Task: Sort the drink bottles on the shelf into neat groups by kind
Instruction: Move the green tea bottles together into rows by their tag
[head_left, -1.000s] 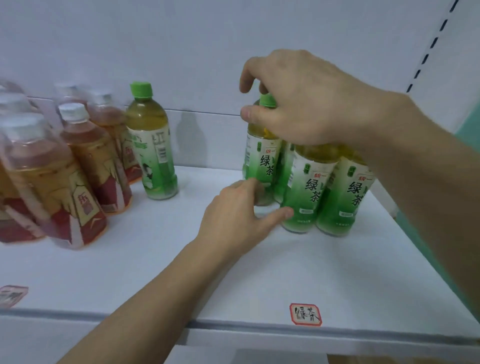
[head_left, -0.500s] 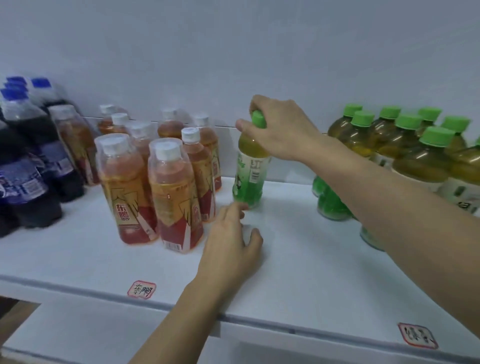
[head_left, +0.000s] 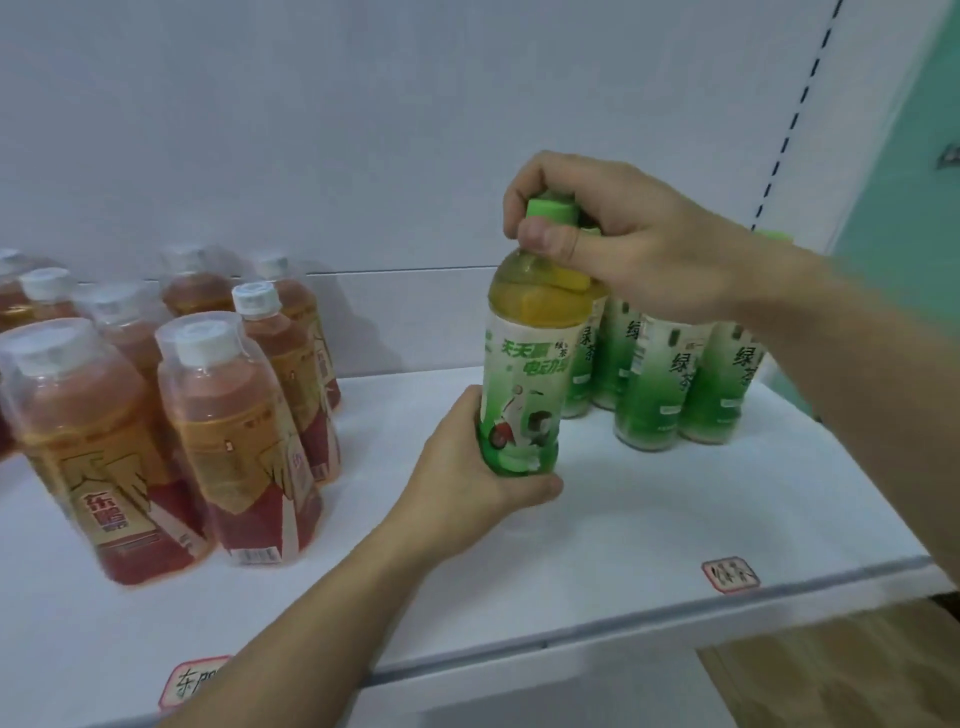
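A green tea bottle (head_left: 530, 364) with a green cap stands upright in the middle of the white shelf (head_left: 649, 509). My right hand (head_left: 613, 244) grips its cap and neck from above. My left hand (head_left: 467, 478) wraps around its base from the front left. Just behind and to the right stands a tight group of green tea bottles (head_left: 670, 384), partly hidden by my right arm. On the left is a cluster of several orange-red drink bottles (head_left: 228, 415) with white caps.
The shelf's back wall rises right behind the bottles. Two small hand-written labels are stuck near the shelf's front edge, a left label (head_left: 195, 680) and a right label (head_left: 730, 574). A slotted upright (head_left: 789, 119) bounds the right side.
The lone green tea bottle has moved right, from beside the orange-red bottles to in front of the green tea group. My left hand, flat on the shelf before, now holds its base.
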